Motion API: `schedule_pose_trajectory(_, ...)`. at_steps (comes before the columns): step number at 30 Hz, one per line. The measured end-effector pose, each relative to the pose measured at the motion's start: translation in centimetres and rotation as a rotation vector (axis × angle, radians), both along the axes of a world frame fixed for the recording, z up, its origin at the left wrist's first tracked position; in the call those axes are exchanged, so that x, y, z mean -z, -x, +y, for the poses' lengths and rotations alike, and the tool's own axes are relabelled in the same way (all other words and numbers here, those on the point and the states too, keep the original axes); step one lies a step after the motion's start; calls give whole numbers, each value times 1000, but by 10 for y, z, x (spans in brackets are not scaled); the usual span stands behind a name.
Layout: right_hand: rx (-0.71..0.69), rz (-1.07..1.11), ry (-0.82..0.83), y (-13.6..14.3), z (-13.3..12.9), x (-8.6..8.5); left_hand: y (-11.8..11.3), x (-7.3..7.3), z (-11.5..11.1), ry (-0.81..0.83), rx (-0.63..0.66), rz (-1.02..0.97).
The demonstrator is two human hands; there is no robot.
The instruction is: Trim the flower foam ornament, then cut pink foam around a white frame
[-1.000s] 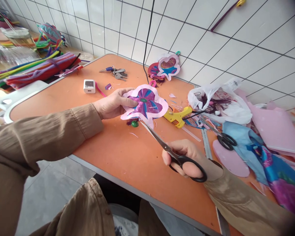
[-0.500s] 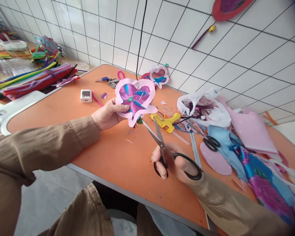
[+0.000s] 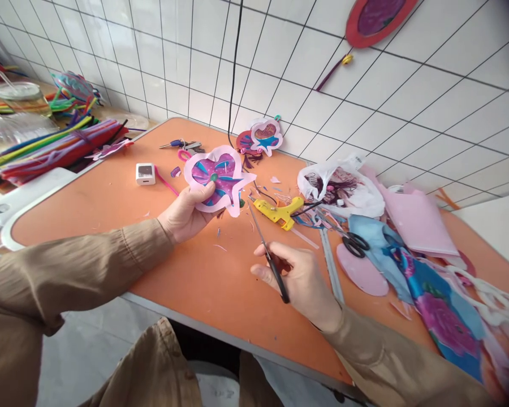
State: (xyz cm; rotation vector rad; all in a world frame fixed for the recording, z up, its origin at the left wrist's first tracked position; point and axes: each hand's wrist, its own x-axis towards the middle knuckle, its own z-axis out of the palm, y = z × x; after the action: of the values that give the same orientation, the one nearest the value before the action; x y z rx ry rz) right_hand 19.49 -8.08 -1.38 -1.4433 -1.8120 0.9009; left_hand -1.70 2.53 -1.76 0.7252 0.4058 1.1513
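Well, left hand (image 3: 185, 213) pinches ornament (image 3: 219, 176) beneath its thumb; right hand (image 3: 302, 277) grips scissors (image 3: 275, 273).

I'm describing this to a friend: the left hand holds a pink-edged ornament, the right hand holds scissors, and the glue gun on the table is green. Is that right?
Not quite: the head view shows the glue gun on the table is yellow, not green. The rest stands: the left hand holds a pink-edged ornament and the right hand holds scissors.
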Motion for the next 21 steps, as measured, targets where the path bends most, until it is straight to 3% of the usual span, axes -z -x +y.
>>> schedule_pose_trajectory(5,64,60,-27,0,4,2,-3,2,-1,112,-30,-60)
schedule_pose_trajectory(11,303,441,-111,6,33,-9,-5,10,-4,100,65,-6)
schedule_pose_trajectory(16,315,507,-229,11,54,-20,-10,15,-12,88,168,27)
schedule_pose_trajectory(21,288,453,-328,11,54,-21,-9,9,-17,36,285,120)
